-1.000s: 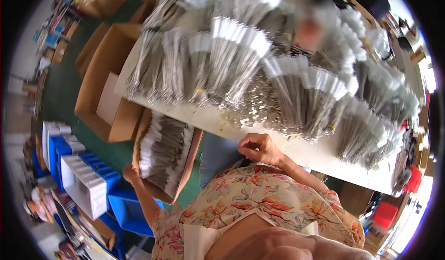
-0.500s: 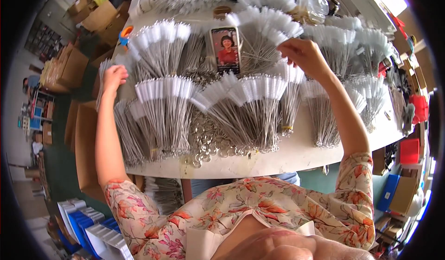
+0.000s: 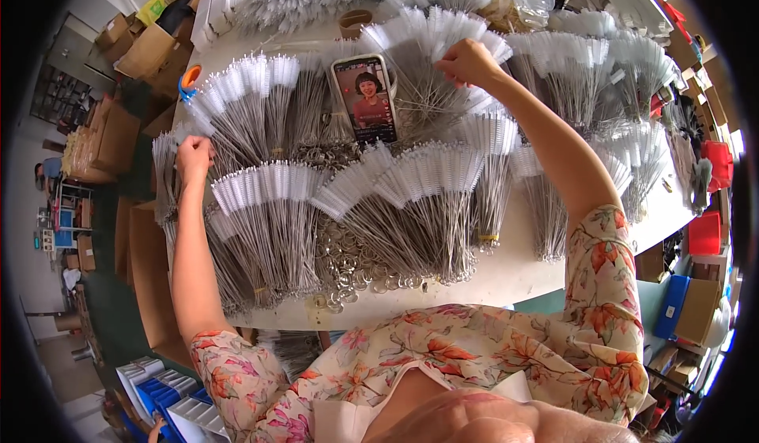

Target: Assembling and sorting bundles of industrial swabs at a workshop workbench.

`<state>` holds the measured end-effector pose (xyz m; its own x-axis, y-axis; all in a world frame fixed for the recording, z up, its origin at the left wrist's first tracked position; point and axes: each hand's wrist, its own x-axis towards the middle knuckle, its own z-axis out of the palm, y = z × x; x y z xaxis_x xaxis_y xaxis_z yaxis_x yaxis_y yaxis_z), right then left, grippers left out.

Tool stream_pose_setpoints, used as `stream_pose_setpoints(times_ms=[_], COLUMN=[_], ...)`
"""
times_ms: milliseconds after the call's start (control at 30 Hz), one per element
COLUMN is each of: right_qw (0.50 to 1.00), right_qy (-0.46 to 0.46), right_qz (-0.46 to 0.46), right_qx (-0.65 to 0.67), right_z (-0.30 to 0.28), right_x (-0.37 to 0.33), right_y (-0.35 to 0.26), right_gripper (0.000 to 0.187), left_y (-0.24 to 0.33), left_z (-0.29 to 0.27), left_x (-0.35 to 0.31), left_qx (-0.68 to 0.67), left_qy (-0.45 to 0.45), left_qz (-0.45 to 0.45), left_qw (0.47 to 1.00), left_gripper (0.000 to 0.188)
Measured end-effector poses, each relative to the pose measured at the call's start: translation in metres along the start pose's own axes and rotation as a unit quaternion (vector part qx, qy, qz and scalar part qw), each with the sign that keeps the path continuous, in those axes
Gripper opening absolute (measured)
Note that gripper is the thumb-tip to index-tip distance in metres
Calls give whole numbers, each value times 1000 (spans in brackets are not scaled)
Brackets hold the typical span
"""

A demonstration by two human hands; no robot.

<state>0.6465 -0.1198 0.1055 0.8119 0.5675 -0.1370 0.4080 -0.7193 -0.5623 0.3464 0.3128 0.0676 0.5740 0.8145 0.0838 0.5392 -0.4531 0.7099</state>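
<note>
Thin wire brushes with white bristle heads stand in fanned bundles across the table. My left hand (image 3: 194, 160) is closed beside the leftmost brush bundle (image 3: 164, 166), its fingers curled; whatever they hold is hidden. Farther back, my right hand (image 3: 468, 64) is over a wide fan of brushes (image 3: 427, 40), fingertips drawn together in a pinch. I cannot make out what is between them. A phone (image 3: 364, 99) showing a person in red leans among the bundles between my hands. Nearer me stand two broad brush bundles (image 3: 265, 194) (image 3: 435, 174), with loose metal rings (image 3: 340, 265) between them.
The white table (image 3: 506, 285) has its curved front edge close to my body. More brush bundles (image 3: 561, 64) crowd the right side. Tape rolls (image 3: 355, 22) (image 3: 189, 78) and a clear plastic bag (image 3: 526, 0) lie farther back. An open cardboard box (image 3: 154, 277) stands on the floor at left.
The whole view has shifted, with the table sitting lower and more to the left. My right hand has reached farther back over the brushes. My left hand's fingers are curled tighter.
</note>
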Motion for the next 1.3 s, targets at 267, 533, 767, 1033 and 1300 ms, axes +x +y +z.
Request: stream_pose_setpoints(times_ms=[267, 533, 767, 1033, 1300], right_qw=[996, 941, 894, 938, 983], right_qy=[-2, 30, 173, 330, 135], right_qz=[82, 49, -93, -53, 106], right_qx=[-40, 335, 402, 93, 70], right_z=[24, 10, -19, -89, -71], right_x=[13, 4, -2, -24, -32], right_y=[3, 17, -19, 75, 120], right_gripper=[27, 15, 24, 17, 25], left_y=[31, 108, 176, 124, 128], left_z=[-14, -28, 86, 141, 134], left_x=[-5, -26, -37, -5, -11], left_qx=[-96, -380, -118, 351, 196], left_qy=[15, 124, -287, -177, -158], left_qz=[-4, 93, 53, 203, 157], left_qw=[995, 912, 949, 897, 955], left_gripper=[13, 16, 18, 22, 22])
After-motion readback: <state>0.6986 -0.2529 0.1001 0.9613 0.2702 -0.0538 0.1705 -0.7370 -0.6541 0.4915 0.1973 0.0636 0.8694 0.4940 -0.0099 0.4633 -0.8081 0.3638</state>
